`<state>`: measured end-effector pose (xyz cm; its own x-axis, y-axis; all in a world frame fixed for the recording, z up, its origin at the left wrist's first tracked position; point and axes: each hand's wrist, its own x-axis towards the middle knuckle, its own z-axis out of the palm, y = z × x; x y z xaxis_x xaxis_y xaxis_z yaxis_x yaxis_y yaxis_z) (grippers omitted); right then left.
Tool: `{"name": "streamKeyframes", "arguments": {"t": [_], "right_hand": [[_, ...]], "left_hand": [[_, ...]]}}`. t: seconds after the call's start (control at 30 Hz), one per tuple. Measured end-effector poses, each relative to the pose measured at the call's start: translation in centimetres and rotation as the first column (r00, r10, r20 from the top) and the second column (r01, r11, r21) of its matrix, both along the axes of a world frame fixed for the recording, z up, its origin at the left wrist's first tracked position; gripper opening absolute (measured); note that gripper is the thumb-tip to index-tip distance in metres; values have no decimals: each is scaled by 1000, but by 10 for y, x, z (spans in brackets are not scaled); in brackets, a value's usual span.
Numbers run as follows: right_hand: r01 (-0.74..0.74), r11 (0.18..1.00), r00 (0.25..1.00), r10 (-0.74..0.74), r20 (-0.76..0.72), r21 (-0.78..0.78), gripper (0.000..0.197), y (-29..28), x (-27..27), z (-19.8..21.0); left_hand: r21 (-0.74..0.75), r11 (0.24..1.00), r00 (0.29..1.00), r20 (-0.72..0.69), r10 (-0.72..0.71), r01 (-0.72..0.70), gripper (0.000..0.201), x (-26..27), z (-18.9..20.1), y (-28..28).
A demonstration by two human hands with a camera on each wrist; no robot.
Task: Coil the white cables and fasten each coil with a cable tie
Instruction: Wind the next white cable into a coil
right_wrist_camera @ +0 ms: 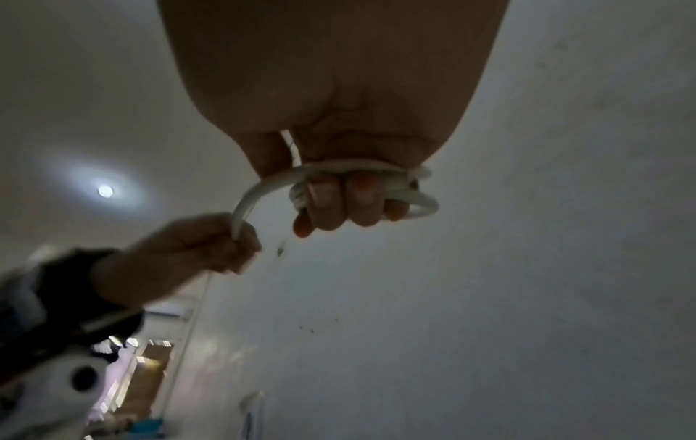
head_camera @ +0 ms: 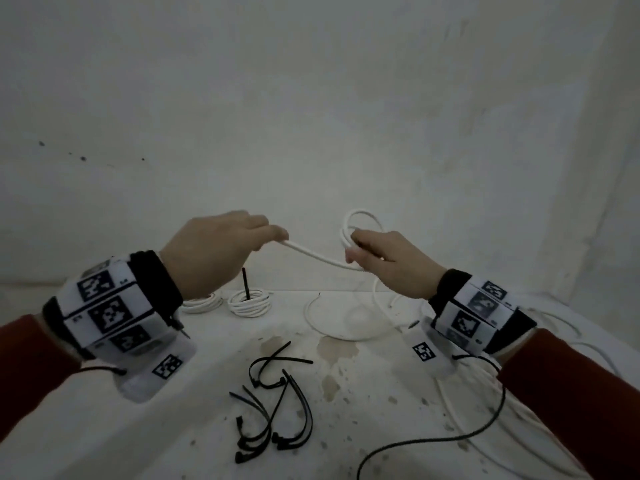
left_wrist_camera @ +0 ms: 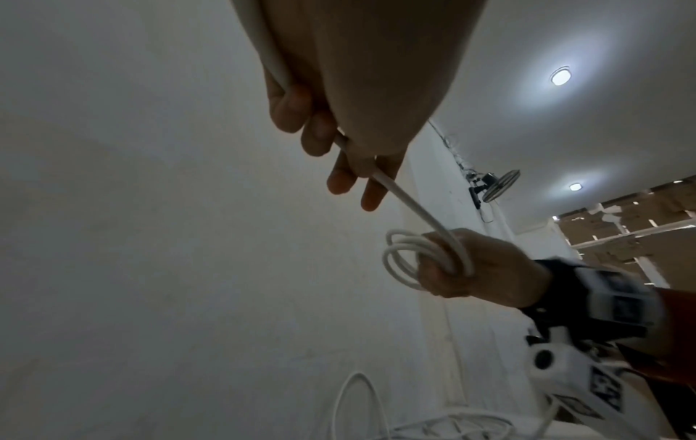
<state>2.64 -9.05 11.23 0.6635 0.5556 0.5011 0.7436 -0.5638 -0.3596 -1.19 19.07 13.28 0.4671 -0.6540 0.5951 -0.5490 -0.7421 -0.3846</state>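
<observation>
Both hands are raised above the table. My right hand [head_camera: 374,252] grips a small coil of white cable [head_camera: 360,223], with loops wrapped around its fingers [right_wrist_camera: 339,202]. A stretch of the same cable [head_camera: 318,256] runs left to my left hand [head_camera: 242,237], which pinches it between thumb and fingers [left_wrist_camera: 339,178]. The rest of this cable hangs from the right hand onto the table in a loose loop [head_camera: 332,327]. Two finished white coils [head_camera: 249,301] lie behind the left wrist, one with a black tie sticking up [head_camera: 246,284]. Several black cable ties [head_camera: 273,403] lie at the front.
The white table [head_camera: 173,427] is stained and speckled in the middle. More loose white cable [head_camera: 540,427] lies at the right, and a thin black cord [head_camera: 450,441] runs from the right wrist device. A white wall stands close behind.
</observation>
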Motion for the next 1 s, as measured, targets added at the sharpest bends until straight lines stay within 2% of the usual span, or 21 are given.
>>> {"name": "streamKeyframes", "arguments": {"t": [0.13,0.23,0.3,0.33,0.4,0.47,0.53,0.63,0.7,0.8,0.93,1.0], "right_hand": [[-123,948,955,194,-225,295,55,10,-23,10],[-131,823,874,359,-328,553,58,18,-30,16],[-107,675,782,511,-358,730,60,23,-31,19],[-76,607,748,559,-357,791,60,26,-30,21],[-1,520,736,578,-351,854,60,31,-31,24],[44,474,760,556,-338,879,62,37,-32,25],[59,460,787,524,-325,886,62,40,-33,23],[65,484,828,463,-318,873,58,44,-32,15],[69,481,831,457,-317,874,50,46,-29,7],[85,475,800,492,-344,876,49,47,-24,-3],[40,525,692,599,-403,850,65,43,-24,-4],[-19,580,712,580,-396,815,68,39,-25,-3]], "left_hand": [[-124,992,1000,-11,-18,17,45,16,1,-4],[-274,957,984,-121,-131,94,41,23,-6,-20],[-473,868,916,-266,-301,148,31,20,-10,-34],[-576,804,853,-340,-397,144,26,16,-13,-41],[-729,679,713,-429,-555,89,27,7,-18,-54],[-825,561,648,-392,-653,67,34,2,-25,-65],[-881,469,657,-317,-684,63,34,3,-28,-71],[-905,421,739,-245,-627,57,24,10,-32,-76],[-903,426,799,-219,-560,51,13,12,-35,-78],[-844,535,875,-225,-428,44,10,15,-39,-80],[-732,678,897,-340,-284,-62,23,17,-42,-80],[-671,735,899,-376,-223,-98,28,16,-43,-80]]}}
